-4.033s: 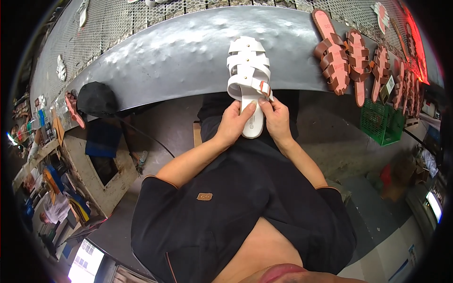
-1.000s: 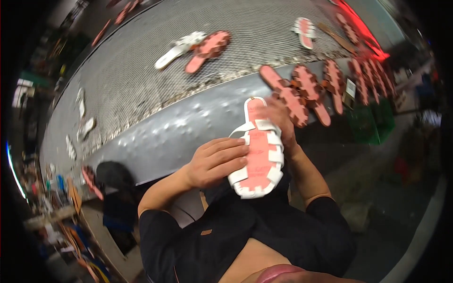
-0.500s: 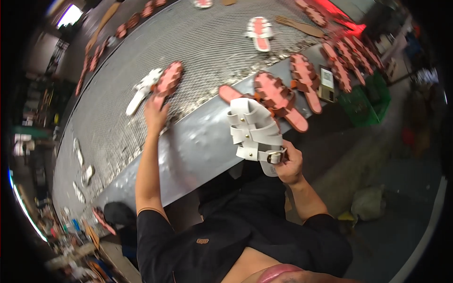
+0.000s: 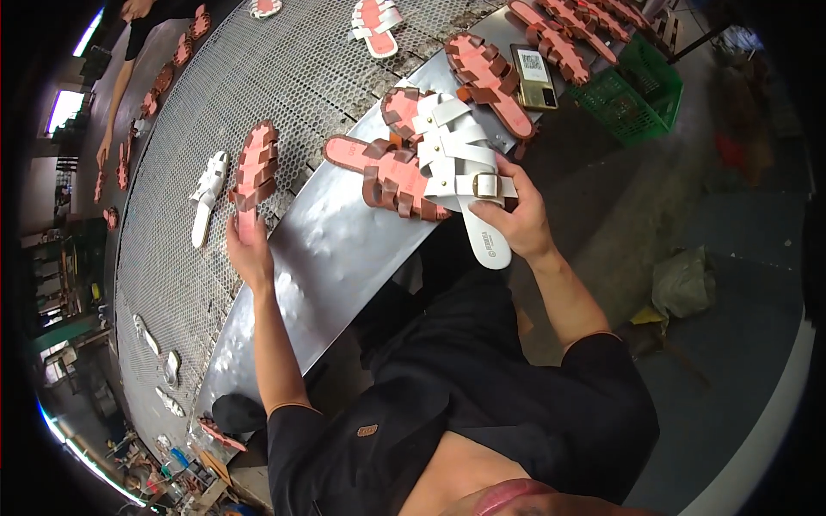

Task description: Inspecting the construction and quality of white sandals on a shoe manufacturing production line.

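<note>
Closest to me, my right hand (image 4: 514, 222) is clamped on a white strappy sandal (image 4: 465, 176), thumb across the buckle strap and fingers wrapped under the sole near the heel end, which hangs off the near edge of the steel apron (image 4: 344, 258). I judge it light and fairly stiff through the sole, with softer straps that would flex if I pulled on them; the smooth sole looks a little slippery, so the waist of the sole, where I have it now, seems the safest hold. The toe end lies over a brown-strapped sandal with a pink footbed (image 4: 387, 176) resting on the apron.

To the left and a little farther out, my left hand (image 4: 249, 249) reaches over the apron's far edge onto the perforated conveyor belt (image 4: 327, 77), fingers closed around the heel end of another brown and pink sandal (image 4: 256, 166). That one I also take to be light; held by its tip alone it may droop or twist.

Just beyond it a white sandal (image 4: 205, 196) lies on the mesh. Toward the apron's right end sit a further brown sandal (image 4: 489, 73), a phone (image 4: 533, 64) lying flat, and more sandals in a row. A green basket (image 4: 645, 95) stands past the right edge, above a grey floor.

At the belt's far left corner another person's arm (image 4: 116, 103) works among more sandals.
</note>
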### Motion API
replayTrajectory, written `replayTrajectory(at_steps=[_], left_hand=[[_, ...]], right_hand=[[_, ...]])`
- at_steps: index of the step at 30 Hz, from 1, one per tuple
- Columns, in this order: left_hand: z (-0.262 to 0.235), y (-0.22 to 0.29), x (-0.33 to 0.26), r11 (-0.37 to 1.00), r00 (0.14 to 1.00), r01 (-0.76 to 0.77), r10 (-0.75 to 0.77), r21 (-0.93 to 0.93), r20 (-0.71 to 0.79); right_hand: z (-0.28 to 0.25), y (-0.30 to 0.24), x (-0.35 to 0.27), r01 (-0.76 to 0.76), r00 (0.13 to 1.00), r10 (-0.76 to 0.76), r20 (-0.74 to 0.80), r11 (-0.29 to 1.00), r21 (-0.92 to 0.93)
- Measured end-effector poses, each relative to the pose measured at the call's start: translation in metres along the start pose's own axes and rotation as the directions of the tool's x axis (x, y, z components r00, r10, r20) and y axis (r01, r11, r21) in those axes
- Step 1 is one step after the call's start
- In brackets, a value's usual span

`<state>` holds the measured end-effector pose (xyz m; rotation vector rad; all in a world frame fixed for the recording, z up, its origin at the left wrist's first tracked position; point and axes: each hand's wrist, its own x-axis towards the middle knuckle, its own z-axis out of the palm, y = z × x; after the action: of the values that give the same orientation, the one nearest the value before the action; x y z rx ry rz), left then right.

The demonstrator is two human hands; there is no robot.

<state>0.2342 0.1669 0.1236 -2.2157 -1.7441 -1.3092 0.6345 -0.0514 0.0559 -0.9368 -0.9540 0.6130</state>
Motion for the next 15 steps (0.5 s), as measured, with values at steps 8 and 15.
replayTrajectory(at_steps=[8, 15], left_hand=[[-0.016, -0.016, -0.113, 0.998, 1.0, 0.022, -0.022, 0.057, 0.003], [-0.046, -0.01, -0.158, 0.966, 0.999, 0.046, -0.047, 0.254, -0.002]], right_hand=[[0.027, 0.003, -0.036, -0.128, 0.991, 0.126, 0.039, 0.989, 0.07], [0.047, -0.026, -0.067, 0.063, 0.997, -0.046, 0.067, 0.954, -0.294]])
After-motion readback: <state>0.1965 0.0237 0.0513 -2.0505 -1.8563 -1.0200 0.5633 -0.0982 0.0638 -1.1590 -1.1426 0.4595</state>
